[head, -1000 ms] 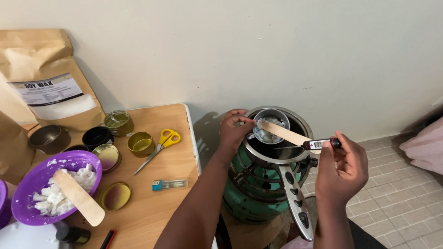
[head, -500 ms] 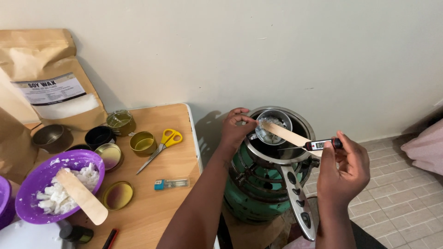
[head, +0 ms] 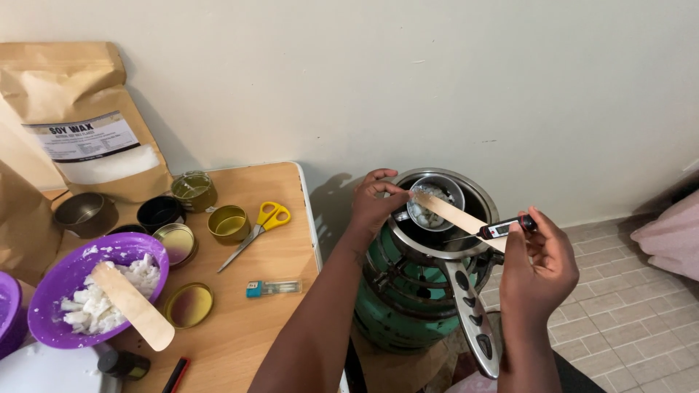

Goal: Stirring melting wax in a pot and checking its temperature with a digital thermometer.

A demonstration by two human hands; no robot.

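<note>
Both forearms come up from the near edge bare, with no sleeve showing anywhere along them. The left hand (head: 373,202) has no ring or band that I can see, and its wrist is uncovered. The right hand (head: 535,271) is likewise bare, its wrist plain too. Fingernails look short and unpainted, though they are too small to be sure.

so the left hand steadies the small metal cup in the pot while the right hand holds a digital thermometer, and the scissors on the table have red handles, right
Not quite: the scissors on the wooden table have yellow handles, as the head view shows. The rest holds: the left hand steadies the small metal cup in the pot, and the right hand holds a digital thermometer.
</note>
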